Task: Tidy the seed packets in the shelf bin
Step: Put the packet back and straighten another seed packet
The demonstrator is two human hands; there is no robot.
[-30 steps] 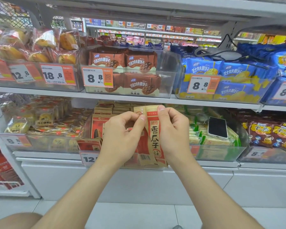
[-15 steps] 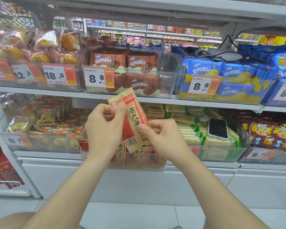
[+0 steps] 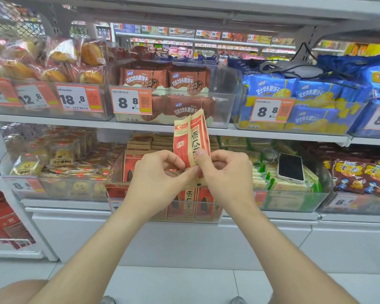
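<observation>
The left hand (image 3: 160, 172) and right hand (image 3: 226, 172) pinch the bottom of a red seed packet (image 3: 191, 139), now upright above them after tilting leftward a moment ago. Straightened, it seems ready for the shelf bin (image 3: 206, 218) just below the hands.

Before you stands a white metal shelf (image 3: 53, 119), two tiers in view, with clear bins (image 3: 226, 102) and orange price tags (image 3: 130, 103) along each edge. Below it is a white base panel (image 3: 184, 244), then a pale tiled floor (image 3: 173, 284) with grey joints. Upper left is a wire mesh panel (image 3: 7, 20). Behind the top tier you see a far aisle (image 3: 206, 43) of stocked shelves. The light is bright and even.
</observation>
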